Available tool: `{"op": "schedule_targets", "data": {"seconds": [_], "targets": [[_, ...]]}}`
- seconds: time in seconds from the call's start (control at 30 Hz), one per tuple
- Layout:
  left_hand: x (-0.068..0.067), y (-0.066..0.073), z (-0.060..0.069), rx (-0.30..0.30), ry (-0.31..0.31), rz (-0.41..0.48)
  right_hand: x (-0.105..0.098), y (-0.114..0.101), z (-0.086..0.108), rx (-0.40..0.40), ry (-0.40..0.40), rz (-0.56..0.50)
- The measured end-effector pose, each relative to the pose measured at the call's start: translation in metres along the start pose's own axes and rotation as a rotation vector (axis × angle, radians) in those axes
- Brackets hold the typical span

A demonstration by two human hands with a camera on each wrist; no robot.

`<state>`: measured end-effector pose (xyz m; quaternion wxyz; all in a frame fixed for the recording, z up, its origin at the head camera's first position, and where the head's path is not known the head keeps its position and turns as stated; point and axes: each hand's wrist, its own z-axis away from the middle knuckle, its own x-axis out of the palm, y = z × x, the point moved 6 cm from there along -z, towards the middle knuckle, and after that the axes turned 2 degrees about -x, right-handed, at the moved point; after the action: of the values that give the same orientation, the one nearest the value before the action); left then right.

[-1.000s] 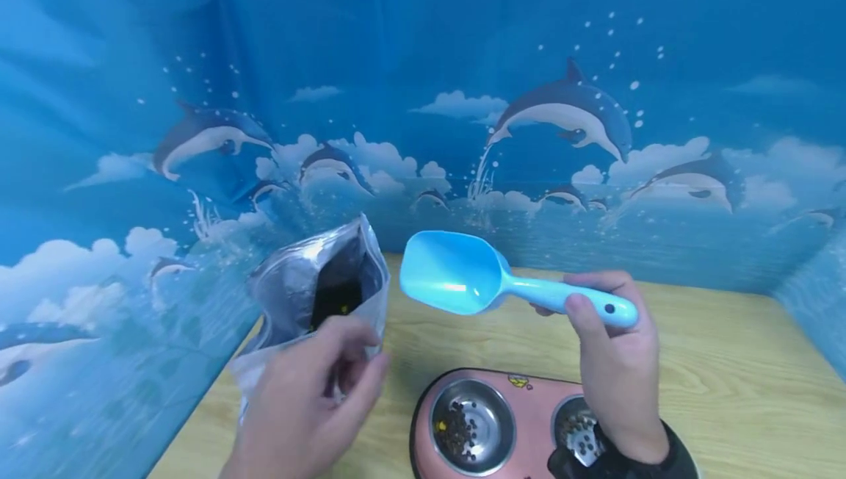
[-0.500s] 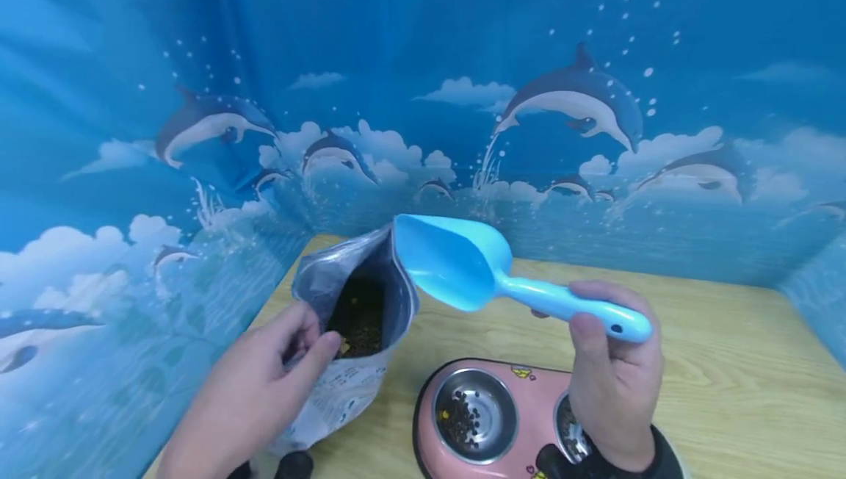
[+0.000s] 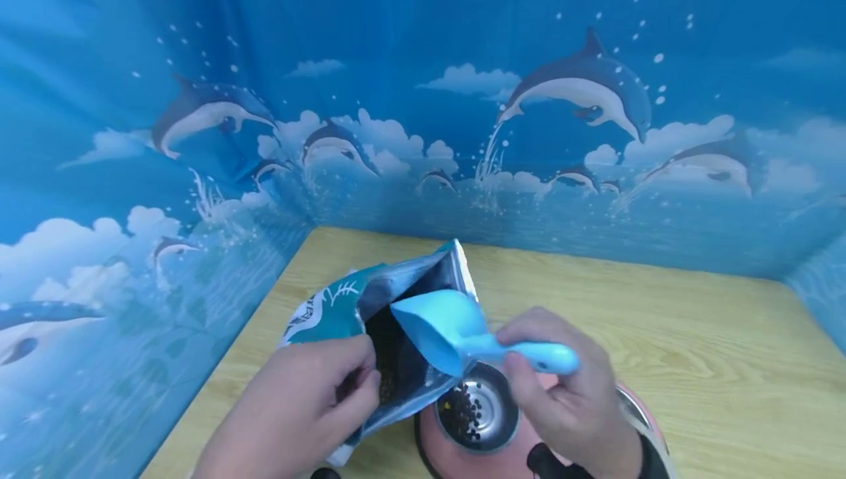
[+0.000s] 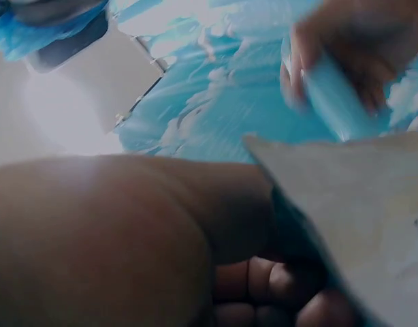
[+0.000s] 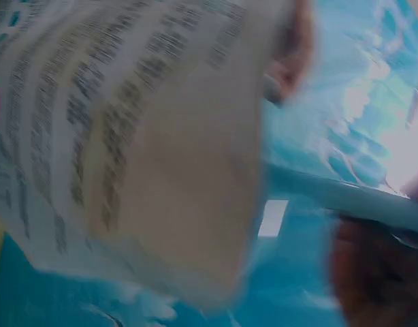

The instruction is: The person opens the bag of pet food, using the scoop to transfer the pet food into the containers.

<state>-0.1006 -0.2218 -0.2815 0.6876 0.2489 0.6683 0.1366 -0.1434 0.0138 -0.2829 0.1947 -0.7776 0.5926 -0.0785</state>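
The left hand pinches the near edge of a teal and white bag whose mouth is open, with dark kibble inside. In the right hand is the handle of a light blue scoop; the scoop's head lies within the bag's mouth. The left wrist view shows the left hand at the pale bag panel and the right hand beyond. In the right wrist view the printed bag fills the left side, with the blurred right hand at lower right.
A pink double-bowl feeder stands on the wooden table, partly behind the bag and right hand. Its left metal bowl holds some brown kibble. A blue dolphin-print sheet lines the back and sides.
The left hand has taken hold of the bag's edge. The bag has turned and moved right, its teal side now showing. The right hand has brought the scoop left and down into the mouth.
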Motion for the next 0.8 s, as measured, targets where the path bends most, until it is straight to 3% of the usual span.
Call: {"op": "schedule_targets", "data": {"seconds": [0.13, 0.23, 0.4, 0.6, 0.7, 0.8], "targets": [[0.006, 0.011, -0.004, 0.099, -0.003, 0.006, 0.042, 0.022, 0.014, 0.235, -0.415, 0.275], [0.008, 0.011, -0.006, 0.084, -0.024, 0.012, 0.054, 0.036, 0.025, 0.454, -0.548, 0.324], [0.008, 0.012, -0.009, 0.082, -0.024, 0.012, 0.052, 0.048, 0.031, 0.727, -0.496, 0.323], [0.006, 0.012, -0.012, 0.102, -0.008, 0.043, 0.051, 0.059, 0.037, 0.920, -0.330, 0.197], [0.005, 0.011, -0.014, 0.104, 0.014, 0.027, 0.049, 0.063, 0.041, 0.956, -0.189, 0.108], [0.003, 0.008, -0.015, 0.087, 0.023, 0.007, 0.046, 0.063, 0.040, 0.907, -0.059, 0.074]]}}
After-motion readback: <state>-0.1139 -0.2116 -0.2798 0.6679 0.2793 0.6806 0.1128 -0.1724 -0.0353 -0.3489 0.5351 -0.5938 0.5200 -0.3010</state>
